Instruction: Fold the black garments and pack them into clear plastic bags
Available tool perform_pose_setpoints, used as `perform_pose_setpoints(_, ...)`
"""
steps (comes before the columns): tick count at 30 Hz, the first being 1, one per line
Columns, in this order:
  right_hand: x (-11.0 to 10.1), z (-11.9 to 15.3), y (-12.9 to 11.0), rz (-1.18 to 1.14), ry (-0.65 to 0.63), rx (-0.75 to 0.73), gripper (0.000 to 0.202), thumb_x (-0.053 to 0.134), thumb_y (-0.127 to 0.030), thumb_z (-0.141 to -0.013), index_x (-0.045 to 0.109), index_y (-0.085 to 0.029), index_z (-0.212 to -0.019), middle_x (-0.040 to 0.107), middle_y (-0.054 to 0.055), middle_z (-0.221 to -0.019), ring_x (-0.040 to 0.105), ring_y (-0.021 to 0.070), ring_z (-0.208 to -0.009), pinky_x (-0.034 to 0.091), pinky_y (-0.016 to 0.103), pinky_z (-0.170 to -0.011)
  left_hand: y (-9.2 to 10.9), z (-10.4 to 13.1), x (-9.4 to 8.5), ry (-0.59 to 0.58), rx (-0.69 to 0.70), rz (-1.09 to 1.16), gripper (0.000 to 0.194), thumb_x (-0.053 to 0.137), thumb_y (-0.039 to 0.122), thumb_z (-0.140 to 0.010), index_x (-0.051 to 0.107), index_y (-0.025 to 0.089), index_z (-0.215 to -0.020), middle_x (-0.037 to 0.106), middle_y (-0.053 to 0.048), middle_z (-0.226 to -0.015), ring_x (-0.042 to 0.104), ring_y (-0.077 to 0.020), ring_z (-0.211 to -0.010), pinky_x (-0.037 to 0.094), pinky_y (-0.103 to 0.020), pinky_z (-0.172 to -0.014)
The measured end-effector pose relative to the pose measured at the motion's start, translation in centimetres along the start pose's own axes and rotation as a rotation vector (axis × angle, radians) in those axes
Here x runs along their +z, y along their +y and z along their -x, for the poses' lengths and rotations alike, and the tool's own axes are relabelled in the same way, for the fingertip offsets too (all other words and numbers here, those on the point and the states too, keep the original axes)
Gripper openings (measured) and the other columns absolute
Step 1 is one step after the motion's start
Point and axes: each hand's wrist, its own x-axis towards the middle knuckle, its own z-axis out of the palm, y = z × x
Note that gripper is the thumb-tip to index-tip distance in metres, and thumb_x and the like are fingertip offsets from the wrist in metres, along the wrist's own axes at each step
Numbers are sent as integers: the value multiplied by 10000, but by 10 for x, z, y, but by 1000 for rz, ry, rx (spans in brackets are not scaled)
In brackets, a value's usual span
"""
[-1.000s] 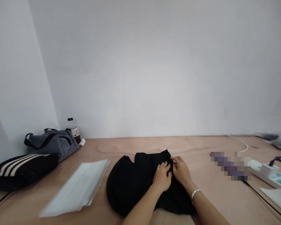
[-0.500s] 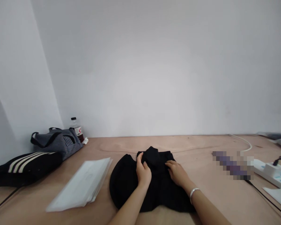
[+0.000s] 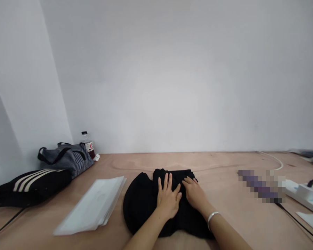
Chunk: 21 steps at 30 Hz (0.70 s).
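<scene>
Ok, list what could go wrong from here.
The black fabric might bunch or crease where the spread left hand and the right hand rest on it. Pushed leftward, it could bump the pale stack of sheets lying close by. The silver bracelet on the right wrist might catch the cloth.
</scene>
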Motion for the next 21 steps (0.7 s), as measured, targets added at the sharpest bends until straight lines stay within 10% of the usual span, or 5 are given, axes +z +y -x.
perform_pose_setpoints(6,14,2,-4,-13,-90,-4,488,271,-366,-875,316,-160,-1315,281,108,-1367,237,238,-1249,179,417,-997,-5,-3,11,-102,-153,-8,476,325,402,-852,395,200,-1277,249,-91,-1392,148,-276,-1282,93,-504,-1019)
perform_pose_setpoints(15,19,1,-3,-3,-129,17,534,231,-455,-878,290,-171,-1326,235,118,-1382,195,243,-1262,145,423,-1004,-45,6,-36,25,-408,-307,559,282,357,-857,330,6,-1289,238,-189,-1372,196,-288,-1268,150,-455,-1015)
perform_pose_setpoints(21,20,2,-2,9,-121,17,538,232,-453,-876,293,-162,-1324,241,123,-1379,204,246,-1259,148,423,-1003,-74,27,-49,-127,-639,-491,651,304,438,-836,422,-88,-1200,344,-282,-1291,211,-365,-1244,166,-463,-995)
